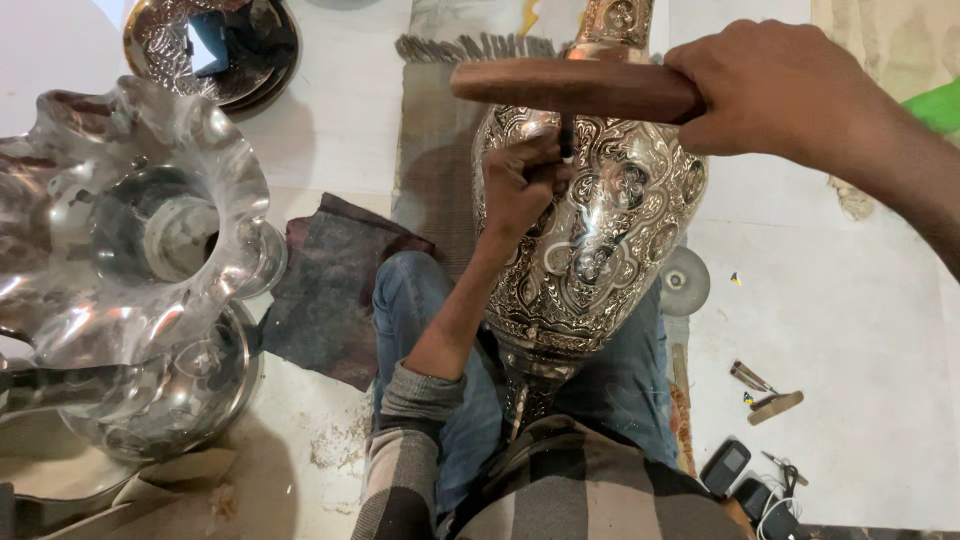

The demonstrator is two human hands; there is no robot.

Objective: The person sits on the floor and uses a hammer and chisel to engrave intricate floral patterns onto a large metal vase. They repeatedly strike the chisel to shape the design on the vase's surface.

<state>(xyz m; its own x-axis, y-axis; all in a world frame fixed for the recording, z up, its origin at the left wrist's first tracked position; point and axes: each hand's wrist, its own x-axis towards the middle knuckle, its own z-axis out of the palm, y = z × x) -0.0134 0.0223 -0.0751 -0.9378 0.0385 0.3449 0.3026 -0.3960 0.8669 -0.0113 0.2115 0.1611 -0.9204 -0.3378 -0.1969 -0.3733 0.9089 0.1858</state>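
Observation:
A large engraved silver-coloured metal vase (600,230) lies across my lap, neck pointing away from me. My left hand (520,180) pinches a thin dark chisel (566,138) upright against the vase's upper side. My right hand (770,90) grips a brown wooden mallet (570,88), held level just above the chisel's top. The chisel's tip is hidden by my fingers.
A shiny fluted metal vessel (130,230) stands at the left on a round base. An engraved plate (215,45) lies at the top left. A dark cloth (330,290) is beside my knee. Small tools (765,390), a round disc (685,282) and phones (740,480) lie on the white floor at right.

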